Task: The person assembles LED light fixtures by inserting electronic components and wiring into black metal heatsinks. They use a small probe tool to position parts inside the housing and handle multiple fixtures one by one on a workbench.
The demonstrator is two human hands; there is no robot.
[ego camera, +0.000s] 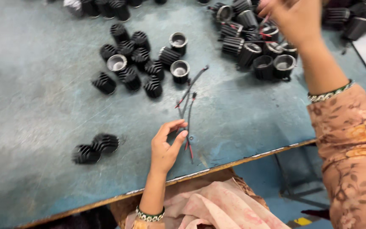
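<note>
The left hand (166, 146) pinches a bundle of thin black-and-red wires (187, 101) lying on the worn blue table (34, 97), thumb and fingers nearly closed. The right hand (295, 17), blurred, reaches among ribbed black cylindrical heat-sink housings (255, 46) beyond the wires; I cannot tell its grip.

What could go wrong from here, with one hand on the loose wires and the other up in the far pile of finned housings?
The left hand pinches a bundle of wires lying close to the table edge; a tug might drag them off. The right hand, blurred, reaches into the crowded far cluster of finned housings, where red leads could snag and topple neighbours. Its sleeve hangs beyond the edge.
</note>
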